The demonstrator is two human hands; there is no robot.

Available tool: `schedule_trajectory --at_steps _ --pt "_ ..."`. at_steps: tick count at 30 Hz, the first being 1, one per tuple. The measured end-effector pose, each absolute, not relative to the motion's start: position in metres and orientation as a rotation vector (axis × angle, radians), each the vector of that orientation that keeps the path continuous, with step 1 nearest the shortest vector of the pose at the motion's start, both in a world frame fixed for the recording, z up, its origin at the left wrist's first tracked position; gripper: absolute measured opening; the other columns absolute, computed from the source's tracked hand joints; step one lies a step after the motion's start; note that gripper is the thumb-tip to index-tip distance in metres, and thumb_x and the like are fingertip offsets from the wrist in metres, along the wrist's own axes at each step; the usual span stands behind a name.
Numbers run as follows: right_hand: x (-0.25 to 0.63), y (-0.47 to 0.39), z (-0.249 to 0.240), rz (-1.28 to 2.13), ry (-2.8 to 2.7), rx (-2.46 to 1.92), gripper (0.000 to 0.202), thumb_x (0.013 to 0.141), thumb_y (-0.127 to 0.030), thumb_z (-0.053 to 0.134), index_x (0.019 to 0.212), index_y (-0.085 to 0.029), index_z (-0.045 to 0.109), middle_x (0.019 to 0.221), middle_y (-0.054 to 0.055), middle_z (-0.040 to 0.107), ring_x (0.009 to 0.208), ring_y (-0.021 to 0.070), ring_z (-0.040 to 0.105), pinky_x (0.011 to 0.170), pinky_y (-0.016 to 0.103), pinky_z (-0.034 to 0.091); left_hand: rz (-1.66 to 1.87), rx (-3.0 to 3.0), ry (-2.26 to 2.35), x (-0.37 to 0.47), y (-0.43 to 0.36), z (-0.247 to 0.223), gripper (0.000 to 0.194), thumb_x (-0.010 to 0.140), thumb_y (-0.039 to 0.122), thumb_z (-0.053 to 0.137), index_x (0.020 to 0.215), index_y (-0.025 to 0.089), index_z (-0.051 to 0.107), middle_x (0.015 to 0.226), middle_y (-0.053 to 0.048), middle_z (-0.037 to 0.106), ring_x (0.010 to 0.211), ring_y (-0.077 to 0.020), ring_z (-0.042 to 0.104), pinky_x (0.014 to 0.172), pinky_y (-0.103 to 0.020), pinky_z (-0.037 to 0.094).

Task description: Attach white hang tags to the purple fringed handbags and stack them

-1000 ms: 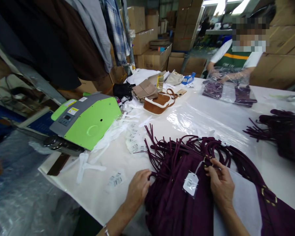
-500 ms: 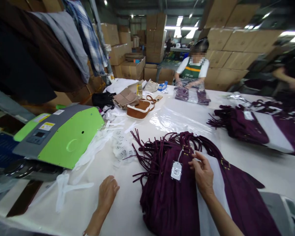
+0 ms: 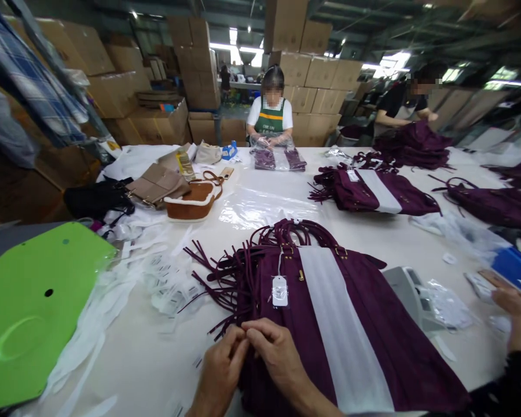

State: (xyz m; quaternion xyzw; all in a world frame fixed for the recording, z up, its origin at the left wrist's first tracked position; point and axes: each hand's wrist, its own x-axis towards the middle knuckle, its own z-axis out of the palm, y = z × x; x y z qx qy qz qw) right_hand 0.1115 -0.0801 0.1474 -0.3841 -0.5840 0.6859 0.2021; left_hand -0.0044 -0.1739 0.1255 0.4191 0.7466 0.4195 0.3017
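A dark purple bag [image 3: 282, 341] with fringe and looped handles lies flat before me, a white band [image 3: 342, 324] running down its front. A white tag [image 3: 280, 291] hangs from its handle by a cord. My left hand [image 3: 221, 365] and my right hand [image 3: 275, 353] meet at the bag's lower left edge, fingertips pinched together. Whatever they hold, if anything, is too small to make out.
At left stands a green machine [image 3: 39, 313], with white strips and labels [image 3: 171, 284] beside it. A brown bag [image 3: 191, 200] and clear plastic [image 3: 256, 205] lie beyond. Another person's hand [image 3: 518, 313] is at right, near a grey device [image 3: 410, 295]. Two people work across the table.
The view has swung right. My right hand has left the bag's upper front and come down to meet my left hand. Another person's hand now shows at right.
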Motion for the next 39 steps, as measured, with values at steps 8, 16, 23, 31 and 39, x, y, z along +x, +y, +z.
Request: schedule_trajectory --at_steps 8,16,23,31,39 --pt "0.151 -0.057 0.138 2.115 -0.811 -1.22 0.035 0.071 -0.046 0.08 0.091 -0.019 0.074 0.095 0.007 0.072 0.083 0.0185 0.067 0.052 0.021 0.047 0.884 1.254 1.666 0.016 -0.144 0.126 0.013 0.09 0.026 0.052 0.079 0.023 0.057 0.067 0.004 0.059 0.061 -0.0112 0.055 0.061 -0.022 0.037" --pt "0.195 -0.012 0.153 2.231 -0.531 -1.214 0.04 0.068 -0.031 0.086 0.102 -0.021 0.066 0.073 -0.002 0.067 0.061 0.008 0.062 0.055 0.018 0.052 0.847 1.238 1.436 0.004 -0.103 0.14 0.01 0.081 0.021 0.061 0.071 0.02 0.062 0.072 0.003 0.062 0.07 -0.0113 0.056 0.066 -0.022 0.039" --pt "0.223 0.03 0.154 2.246 -0.788 -1.317 0.029 0.072 -0.035 0.082 0.083 -0.017 0.063 0.068 -0.001 0.063 0.051 0.0077 0.055 0.045 0.018 0.047 0.874 1.151 1.619 -0.035 -0.052 0.128 0.014 0.085 0.028 0.054 0.086 0.02 0.066 0.083 0.0 0.066 0.075 -0.0139 0.06 0.069 -0.024 0.046" --pt "0.206 0.089 0.17 1.979 -1.212 -1.302 0.031 0.071 -0.041 0.079 0.088 -0.017 0.071 0.08 0.001 0.064 0.068 0.0125 0.058 0.069 0.032 0.056 0.989 1.189 1.891 -0.046 0.062 0.095 0.031 0.089 0.02 0.045 0.114 0.016 0.063 0.111 -0.009 0.068 0.092 -0.016 0.066 0.081 -0.029 0.053" --pt "0.148 0.148 0.148 1.252 -1.922 -1.317 0.02 0.076 -0.029 0.064 0.09 -0.019 0.073 0.075 0.0 0.066 0.069 0.0144 0.058 0.068 0.028 0.046 0.942 1.307 1.921 -0.047 0.107 0.082 0.025 0.084 0.015 0.048 0.085 0.019 0.072 0.089 -0.004 0.065 0.082 -0.0167 0.063 0.082 -0.031 0.051"
